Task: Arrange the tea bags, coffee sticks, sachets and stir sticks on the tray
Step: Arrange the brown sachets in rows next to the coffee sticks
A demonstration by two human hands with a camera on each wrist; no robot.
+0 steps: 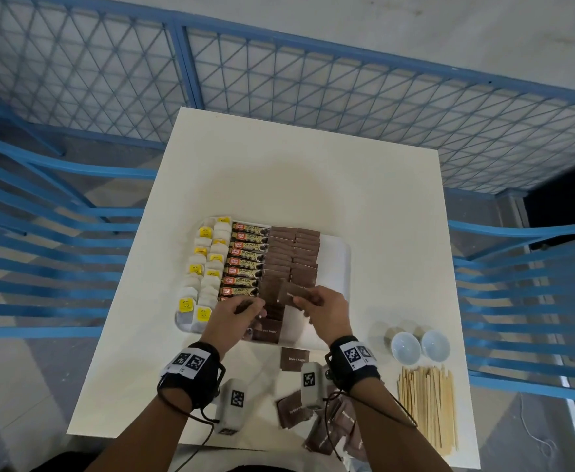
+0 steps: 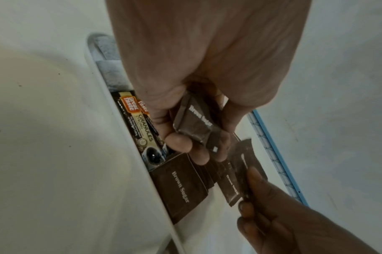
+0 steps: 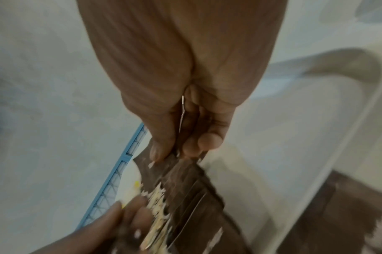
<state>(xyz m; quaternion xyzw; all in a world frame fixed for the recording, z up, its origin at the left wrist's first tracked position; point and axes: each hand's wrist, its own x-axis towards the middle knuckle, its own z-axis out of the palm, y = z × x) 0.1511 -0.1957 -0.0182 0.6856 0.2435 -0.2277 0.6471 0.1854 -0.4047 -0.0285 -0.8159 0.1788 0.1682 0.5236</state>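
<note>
A white tray (image 1: 342,267) holds tea bags (image 1: 207,267) at its left, a row of coffee sticks (image 1: 245,262) and two columns of brown sugar sachets (image 1: 292,253). Over the tray's near end, my left hand (image 1: 245,310) grips a few brown sugar sachets (image 2: 196,123). My right hand (image 1: 316,301) pinches another brown sachet (image 1: 296,292) beside it, seen blurred in the right wrist view (image 3: 164,168). More loose sachets (image 1: 313,417) lie near the table's front edge. Wooden stir sticks (image 1: 427,407) lie in a pile at the front right.
Two small white bowls (image 1: 418,347) stand right of the tray, behind the stir sticks. The white table (image 1: 296,172) is ringed by a blue mesh fence (image 1: 313,76). The tray's right strip is bare.
</note>
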